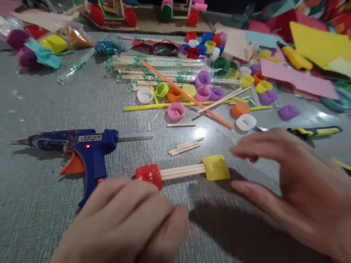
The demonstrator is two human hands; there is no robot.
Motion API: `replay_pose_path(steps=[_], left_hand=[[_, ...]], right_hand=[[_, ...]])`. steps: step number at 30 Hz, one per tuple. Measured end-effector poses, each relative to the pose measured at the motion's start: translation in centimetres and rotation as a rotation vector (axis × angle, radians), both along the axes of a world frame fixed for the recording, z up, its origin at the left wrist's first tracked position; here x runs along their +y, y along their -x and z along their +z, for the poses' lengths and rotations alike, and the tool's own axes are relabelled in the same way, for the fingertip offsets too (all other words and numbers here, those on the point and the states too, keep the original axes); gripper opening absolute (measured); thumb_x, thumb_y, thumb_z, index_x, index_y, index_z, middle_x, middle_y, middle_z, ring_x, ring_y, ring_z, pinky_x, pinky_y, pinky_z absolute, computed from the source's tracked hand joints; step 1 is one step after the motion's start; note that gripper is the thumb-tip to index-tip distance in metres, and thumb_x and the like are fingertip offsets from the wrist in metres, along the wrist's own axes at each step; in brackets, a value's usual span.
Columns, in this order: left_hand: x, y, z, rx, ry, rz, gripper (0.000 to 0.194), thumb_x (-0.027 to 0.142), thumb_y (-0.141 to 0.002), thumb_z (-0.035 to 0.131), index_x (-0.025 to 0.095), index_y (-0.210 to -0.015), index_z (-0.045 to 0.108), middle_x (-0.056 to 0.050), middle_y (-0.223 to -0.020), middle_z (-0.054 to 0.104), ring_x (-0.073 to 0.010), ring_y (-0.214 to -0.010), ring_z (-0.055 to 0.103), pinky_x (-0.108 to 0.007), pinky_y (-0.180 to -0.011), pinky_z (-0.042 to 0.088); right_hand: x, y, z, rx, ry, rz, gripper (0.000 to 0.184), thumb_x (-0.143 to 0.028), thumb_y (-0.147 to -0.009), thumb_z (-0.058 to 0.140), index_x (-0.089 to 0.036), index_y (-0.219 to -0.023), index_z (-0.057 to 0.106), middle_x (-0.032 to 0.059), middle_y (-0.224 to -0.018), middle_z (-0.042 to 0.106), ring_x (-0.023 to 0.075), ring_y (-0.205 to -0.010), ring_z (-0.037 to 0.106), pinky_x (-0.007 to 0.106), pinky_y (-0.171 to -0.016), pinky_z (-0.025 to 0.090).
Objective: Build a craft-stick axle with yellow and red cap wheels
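Note:
A red bottle cap (pixel 148 175) and a yellow bottle cap (pixel 216 167) lie on the grey table, joined by thin wooden sticks (pixel 182 171). My left hand (pixel 125 233) hovers just in front of the red cap, fingers loosely curled and blurred, holding nothing I can see. My right hand (pixel 297 187) is to the right of the yellow cap, fingers spread and empty. A blue hot glue gun (pixel 80 149) with a red light on lies to the left, behind my left hand. A few loose sticks (pixel 185 147) lie behind the caps.
Several coloured bottle caps (pixel 202 78), wooden skewers (pixel 158 63) and straws are scattered mid-table. Coloured foam sheets (pixel 322 46) pile at the right. A yellow-black cutter (pixel 315 130) lies beyond my right hand. Finished cap-and-stick models (pixel 182 3) stand on cardboard at the back.

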State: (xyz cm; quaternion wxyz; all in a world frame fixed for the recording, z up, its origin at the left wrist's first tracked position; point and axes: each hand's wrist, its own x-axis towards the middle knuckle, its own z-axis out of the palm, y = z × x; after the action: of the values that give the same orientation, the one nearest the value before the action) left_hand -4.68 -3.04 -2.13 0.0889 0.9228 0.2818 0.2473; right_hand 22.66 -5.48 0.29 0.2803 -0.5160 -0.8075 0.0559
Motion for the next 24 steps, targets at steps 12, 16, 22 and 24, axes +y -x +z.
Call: replay_pose_path(steps=[12, 16, 22, 24], left_hand=[[3.4, -4.0, 3.9, 0.277, 0.165, 0.16, 0.023, 0.037, -0.102, 0.054, 0.022, -0.102, 0.07, -0.006, -0.105, 0.072, -0.0315, -0.107, 0.061, -0.05, -0.089, 0.037], [5.0, -6.0, 3.8, 0.429, 0.296, 0.16, 0.021, 0.037, -0.099, 0.06, 0.021, -0.096, 0.073, -0.006, -0.093, 0.072, -0.0296, -0.099, 0.064, -0.048, -0.087, 0.037], [6.3, -6.5, 3.3, 0.362, 0.458, 0.081, 0.019, 0.032, -0.097, 0.061, 0.024, -0.085, 0.074, -0.001, -0.081, 0.071, -0.0231, -0.089, 0.065, -0.042, -0.088, 0.038], [6.4, -6.5, 3.2, 0.325, 0.529, 0.101, 0.017, 0.03, -0.094, 0.064, 0.024, -0.083, 0.074, 0.0, -0.08, 0.072, -0.0223, -0.088, 0.064, -0.041, -0.087, 0.039]], right_hand=[[2.3, -0.8, -0.6, -0.011, 0.153, 0.166, 0.026, -0.013, -0.09, 0.072, -0.016, -0.114, 0.065, 0.0108, -0.109, 0.073, 0.0263, -0.102, 0.067, 0.044, -0.089, 0.056], [2.3, -0.7, -0.7, 0.0, 0.145, 0.182, 0.023, -0.013, -0.09, 0.072, -0.015, -0.111, 0.065, 0.011, -0.105, 0.073, 0.0259, -0.099, 0.068, 0.043, -0.087, 0.056], [2.3, -0.6, -1.2, -0.001, 0.123, 0.203, 0.025, -0.017, -0.091, 0.072, -0.014, -0.114, 0.064, 0.0121, -0.109, 0.072, 0.025, -0.102, 0.067, 0.04, -0.086, 0.057], [2.3, -0.6, -1.2, -0.001, 0.12, 0.204, 0.025, -0.016, -0.091, 0.073, -0.015, -0.114, 0.064, 0.0118, -0.109, 0.072, 0.0247, -0.102, 0.067, 0.039, -0.086, 0.057]])
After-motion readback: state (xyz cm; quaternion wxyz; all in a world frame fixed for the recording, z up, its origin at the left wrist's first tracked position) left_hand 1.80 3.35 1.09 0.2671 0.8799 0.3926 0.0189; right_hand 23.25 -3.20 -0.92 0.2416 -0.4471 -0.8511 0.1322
